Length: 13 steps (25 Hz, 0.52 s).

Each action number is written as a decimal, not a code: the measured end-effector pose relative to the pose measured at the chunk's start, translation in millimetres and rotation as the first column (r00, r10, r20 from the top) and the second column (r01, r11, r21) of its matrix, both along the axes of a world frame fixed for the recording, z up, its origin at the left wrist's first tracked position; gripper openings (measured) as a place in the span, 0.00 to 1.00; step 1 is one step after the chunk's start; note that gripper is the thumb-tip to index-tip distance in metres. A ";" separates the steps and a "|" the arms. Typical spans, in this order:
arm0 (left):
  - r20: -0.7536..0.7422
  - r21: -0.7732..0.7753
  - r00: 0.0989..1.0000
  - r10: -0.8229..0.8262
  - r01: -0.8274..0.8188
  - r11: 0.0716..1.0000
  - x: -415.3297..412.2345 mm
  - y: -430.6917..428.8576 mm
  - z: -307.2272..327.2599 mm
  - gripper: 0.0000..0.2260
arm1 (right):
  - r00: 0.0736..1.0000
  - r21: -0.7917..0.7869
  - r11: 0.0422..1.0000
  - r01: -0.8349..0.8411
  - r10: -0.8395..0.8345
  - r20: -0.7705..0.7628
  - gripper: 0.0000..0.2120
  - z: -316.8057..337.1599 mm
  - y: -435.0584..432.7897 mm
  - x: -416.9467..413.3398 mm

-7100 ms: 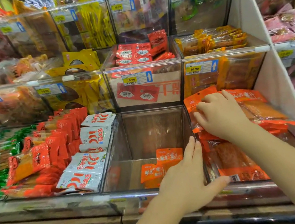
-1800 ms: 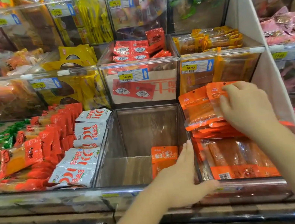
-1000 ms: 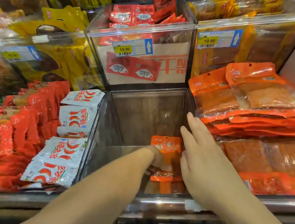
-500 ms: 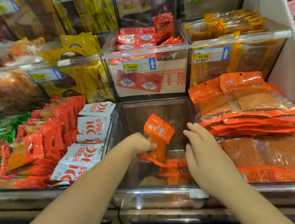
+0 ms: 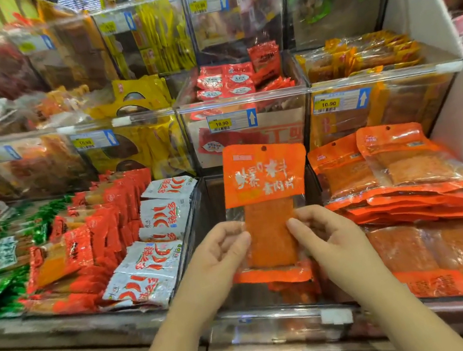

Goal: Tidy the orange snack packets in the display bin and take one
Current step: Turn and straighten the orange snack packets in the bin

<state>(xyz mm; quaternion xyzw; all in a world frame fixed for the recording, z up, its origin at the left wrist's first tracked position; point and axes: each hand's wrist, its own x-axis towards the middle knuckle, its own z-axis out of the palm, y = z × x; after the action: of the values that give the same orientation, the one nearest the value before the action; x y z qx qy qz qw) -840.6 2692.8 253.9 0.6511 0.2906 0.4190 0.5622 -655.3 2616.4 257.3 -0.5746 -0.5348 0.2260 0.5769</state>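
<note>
I hold one orange snack packet (image 5: 265, 200) upright above the clear middle display bin (image 5: 277, 319). My left hand (image 5: 222, 254) pinches its lower left edge and my right hand (image 5: 324, 236) pinches its lower right edge. The packet has an orange printed top and a clear window showing an orange slab. Under it, a few more small orange packets (image 5: 296, 287) lie at the bin's bottom, partly hidden. To the right, a neat stack of larger orange packets (image 5: 403, 176) fills the neighbouring bin.
White chilli-print packets (image 5: 157, 250) and red packets (image 5: 104, 231) fill the bins on the left. Clear bins with price tags (image 5: 231, 121) rise behind. A white divider wall (image 5: 461, 116) stands at the right. A metal counter edge (image 5: 96, 329) runs along the front.
My left hand lifted the orange packet out of the middle bin and turned it upright. My right hand came off the bin's edge and took hold of the packet's other side.
</note>
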 end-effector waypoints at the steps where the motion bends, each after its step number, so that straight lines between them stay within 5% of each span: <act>1: -0.003 -0.007 1.000 -0.016 0.016 1.000 -1.0 1.4 -1.9 0.14 | 1.000 0.007 1.000 -0.015 0.015 -0.021 0.05 -0.4 -1.8 1.4; 13: 0.092 -0.134 0.991 -0.093 0.105 0.985 -6.2 8.1 -8.4 0.17 | 0.997 -0.007 0.999 -0.038 0.038 -0.065 0.15 -1.4 -4.4 4.9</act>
<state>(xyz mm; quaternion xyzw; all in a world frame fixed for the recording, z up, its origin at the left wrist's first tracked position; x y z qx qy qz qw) -846.8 2700.9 245.6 0.6059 0.2620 0.3966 0.6380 -650.4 2612.0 255.9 -0.5590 -0.5257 0.2577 0.5871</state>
